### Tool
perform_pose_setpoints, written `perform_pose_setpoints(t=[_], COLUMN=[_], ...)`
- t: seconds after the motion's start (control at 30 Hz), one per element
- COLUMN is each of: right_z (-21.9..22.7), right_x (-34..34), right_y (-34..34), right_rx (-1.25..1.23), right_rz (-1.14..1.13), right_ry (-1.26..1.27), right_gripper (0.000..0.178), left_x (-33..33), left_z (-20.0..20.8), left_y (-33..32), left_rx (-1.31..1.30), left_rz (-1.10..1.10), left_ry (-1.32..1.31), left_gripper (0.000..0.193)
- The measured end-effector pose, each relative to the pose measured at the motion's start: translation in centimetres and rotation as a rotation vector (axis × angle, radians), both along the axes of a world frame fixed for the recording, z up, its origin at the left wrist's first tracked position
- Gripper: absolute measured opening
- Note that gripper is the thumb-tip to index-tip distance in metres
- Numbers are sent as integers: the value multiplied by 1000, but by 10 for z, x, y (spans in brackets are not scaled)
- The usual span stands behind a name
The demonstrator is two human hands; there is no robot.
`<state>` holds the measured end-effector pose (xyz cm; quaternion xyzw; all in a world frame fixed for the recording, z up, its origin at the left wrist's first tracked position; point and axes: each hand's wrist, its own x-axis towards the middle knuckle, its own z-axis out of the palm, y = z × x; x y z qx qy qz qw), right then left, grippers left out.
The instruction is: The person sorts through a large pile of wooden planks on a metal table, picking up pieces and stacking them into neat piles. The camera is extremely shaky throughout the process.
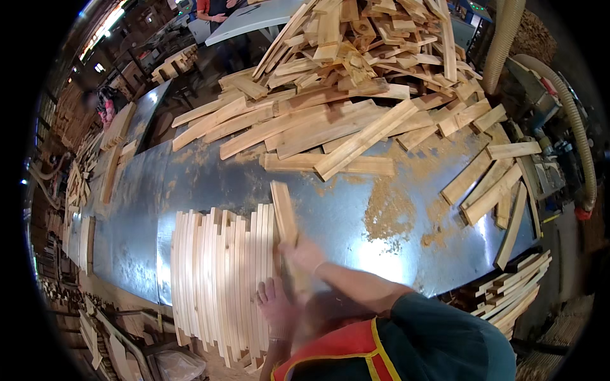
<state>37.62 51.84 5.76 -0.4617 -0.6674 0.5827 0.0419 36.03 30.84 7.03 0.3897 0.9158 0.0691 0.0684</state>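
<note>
A wooden board (284, 213) is gripped by the right hand (304, 255) just beside a row of wooden strips (216, 273) on the table (216, 181); the left hand (277, 306) is laid, fingers spread, at the row's right side.

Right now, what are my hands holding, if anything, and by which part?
Your right hand holds a long tan wooden board partway along its length; whether your left hand grips anything can't be told.

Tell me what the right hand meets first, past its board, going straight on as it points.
Past the board, the right hand would probably meet the right end of the row of pale strips first; blur leaves depth unclear.
</note>
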Motion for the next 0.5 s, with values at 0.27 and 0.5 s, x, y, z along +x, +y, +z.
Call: perform_pose_setpoints(t=[0.27,0.5], right_z=[-34,18], right_x=[-20,-11], right_y=[200,498], right_rx=[588,937], right_rz=[482,319], right_ry=[167,-588], right_gripper=[39,66], left_x=[-31,-32], left_z=[-81,-80], left_y=[-10,-8], left_rx=[-165,-101], left_rz=[89,62], left_ry=[386,455], left_gripper=[60,60])
